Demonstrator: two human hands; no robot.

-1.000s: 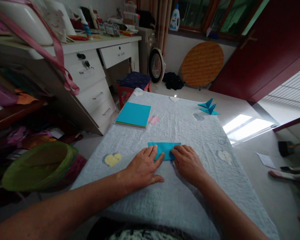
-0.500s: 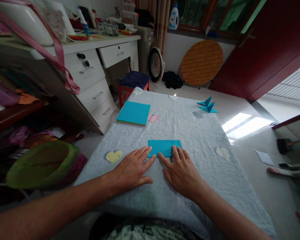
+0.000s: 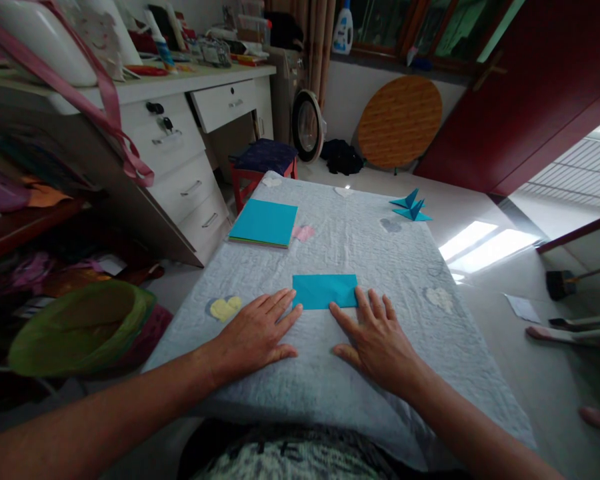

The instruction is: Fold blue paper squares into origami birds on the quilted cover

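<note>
A blue sheet of origami paper [image 3: 324,291], folded into a flat rectangle, lies on the cloth-covered table in front of me. My left hand [image 3: 260,330] rests flat with its fingertips at the paper's left edge. On the other side, my right hand [image 3: 380,337] has its fingers spread, the index fingertip touching the lower right edge and the others just past the right end. Neither hand grips anything. Farther back on the left sits a stack of square origami paper [image 3: 264,223], blue on top. Folded blue paper figures [image 3: 411,207] stand at the far right corner.
A pale tablecloth [image 3: 350,247] with heart patches covers the table. Beyond it are a stool [image 3: 265,158], a white desk [image 3: 175,143] and a washing machine with its door [image 3: 308,127] ajar. A green-lined bin [image 3: 80,327] stands at the left.
My right hand has slid to the right along the paper, its fingers spreading toward and past the right end. My left hand stays by the left edge. The view has shifted slightly.
</note>
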